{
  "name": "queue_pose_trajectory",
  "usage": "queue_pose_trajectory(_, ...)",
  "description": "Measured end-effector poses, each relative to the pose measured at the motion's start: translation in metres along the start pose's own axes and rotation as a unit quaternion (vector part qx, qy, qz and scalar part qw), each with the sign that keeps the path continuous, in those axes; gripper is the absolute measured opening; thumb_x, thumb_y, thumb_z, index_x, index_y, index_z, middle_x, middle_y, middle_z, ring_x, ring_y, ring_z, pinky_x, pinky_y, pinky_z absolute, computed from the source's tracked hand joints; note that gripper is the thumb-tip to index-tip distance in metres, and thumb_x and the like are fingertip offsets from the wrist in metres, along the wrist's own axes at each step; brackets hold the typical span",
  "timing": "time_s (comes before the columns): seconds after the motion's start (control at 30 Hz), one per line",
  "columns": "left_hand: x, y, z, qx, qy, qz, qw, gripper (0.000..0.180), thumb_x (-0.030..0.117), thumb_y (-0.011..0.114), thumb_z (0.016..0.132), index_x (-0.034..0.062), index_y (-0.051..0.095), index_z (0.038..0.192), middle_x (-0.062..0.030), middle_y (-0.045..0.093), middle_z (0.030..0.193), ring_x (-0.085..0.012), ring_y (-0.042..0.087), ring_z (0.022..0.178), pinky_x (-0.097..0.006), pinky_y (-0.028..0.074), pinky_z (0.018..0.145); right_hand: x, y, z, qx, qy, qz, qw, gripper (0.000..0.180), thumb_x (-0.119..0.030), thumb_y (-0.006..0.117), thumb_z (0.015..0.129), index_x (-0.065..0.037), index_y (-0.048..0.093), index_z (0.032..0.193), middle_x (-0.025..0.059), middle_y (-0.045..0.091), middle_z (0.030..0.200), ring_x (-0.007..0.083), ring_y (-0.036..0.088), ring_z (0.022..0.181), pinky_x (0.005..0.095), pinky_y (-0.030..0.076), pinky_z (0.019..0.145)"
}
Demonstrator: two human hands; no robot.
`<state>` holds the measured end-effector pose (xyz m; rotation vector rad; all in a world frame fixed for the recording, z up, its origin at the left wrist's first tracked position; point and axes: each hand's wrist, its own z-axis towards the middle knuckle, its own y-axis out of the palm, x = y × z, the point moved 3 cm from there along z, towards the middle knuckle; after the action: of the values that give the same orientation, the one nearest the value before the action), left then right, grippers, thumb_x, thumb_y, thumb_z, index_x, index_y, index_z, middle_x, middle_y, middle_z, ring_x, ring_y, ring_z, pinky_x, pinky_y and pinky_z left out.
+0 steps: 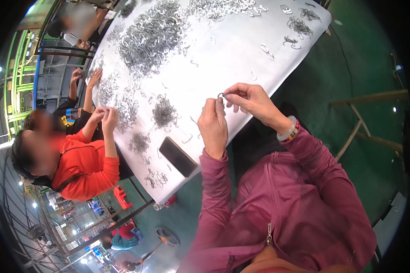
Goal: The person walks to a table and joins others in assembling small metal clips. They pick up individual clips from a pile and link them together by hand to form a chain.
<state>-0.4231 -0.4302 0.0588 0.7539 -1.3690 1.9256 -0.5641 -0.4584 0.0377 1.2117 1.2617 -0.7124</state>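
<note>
Over the near right part of the white-covered table [218, 54], my hands meet at the fingertips. My left hand [213, 126] is closed, thumb and finger pinching a small dark curved metal hook [221, 94]. From the other side, the thumb and forefinger of my right hand [250, 101] pinch the same piece, its other fingers loosely curled. Most of the hook is hidden by my fingers. A loose heap of dark wire hooks [164, 113] lies left of my hands, and a black phone [177, 157] rests near the table edge.
A large heap of metal hooks [152, 41] covers the far left, with shiny silver pieces [228, 8] behind. Small groups of hooks [299, 27] lie far right. A person in red [84, 166] works at the left edge, others beyond. A wooden frame [369, 98] stands right.
</note>
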Motion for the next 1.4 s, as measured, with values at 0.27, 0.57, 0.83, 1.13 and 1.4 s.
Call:
queue_pose_trajectory(0.27,-0.015,-0.080,0.010,-0.041,-0.089,-0.036,0.995,0.029,0.021,0.056,0.101,0.0021,0.056,0.078,0.0008,0.051,0.063,-0.0058,0.046,0.057,-0.022,0.040,0.053,-0.028,0.004,0.021,-0.063,-0.161,-0.212,0.962,0.016,-0.011,0.057,0.092,0.000,0.068,0.094,0.0060,0.067,0.073,0.0120,0.062,0.064,0.0274,0.051,0.062)
queue_pose_trajectory(0.57,-0.074,-0.055,-0.039,-0.163,-0.128,0.103,0.973,0.016,0.018,0.070,0.086,0.0019,0.067,0.087,-0.0149,0.066,0.075,-0.0275,0.062,0.066,-0.036,0.047,0.062,-0.002,-0.110,-0.028,0.070,-0.067,-0.320,0.942,0.018,-0.013,0.056,0.095,0.000,0.067,0.100,0.0048,0.064,0.071,0.0104,0.059,0.064,0.0246,0.048,0.061)
queue_pose_trajectory(0.83,-0.091,-0.028,-0.037,0.004,-0.075,0.150,0.986,0.018,0.020,0.073,0.083,0.0032,0.071,0.089,-0.0126,0.070,0.084,-0.0253,0.066,0.070,-0.036,0.050,0.066,0.024,-0.157,-0.103,0.160,0.027,-0.248,0.955,0.016,-0.011,0.056,0.096,0.000,0.068,0.098,0.0012,0.064,0.075,0.0059,0.056,0.066,0.0207,0.045,0.060)
queue_pose_trajectory(1.13,-0.109,-0.033,-0.036,-0.033,-0.147,0.265,0.952,0.036,0.032,0.075,0.079,0.0024,0.071,0.100,-0.0125,0.070,0.089,-0.0289,0.067,0.082,-0.040,0.051,0.076,0.029,-0.142,-0.089,0.137,-0.023,-0.256,0.957,0.015,-0.009,0.056,0.096,-0.001,0.068,0.099,0.0007,0.063,0.074,0.0057,0.056,0.065,0.0206,0.046,0.060)
queue_pose_trajectory(1.4,-0.089,-0.035,-0.027,0.044,-0.118,0.095,0.987,0.014,0.011,0.071,0.084,-0.0013,0.071,0.091,-0.0125,0.070,0.078,-0.0183,0.065,0.068,-0.030,0.050,0.064,0.022,-0.078,-0.067,0.074,-0.013,-0.169,0.983,0.020,-0.012,0.055,0.098,-0.002,0.066,0.110,0.0028,0.065,0.078,0.0056,0.058,0.067,0.0200,0.046,0.060)
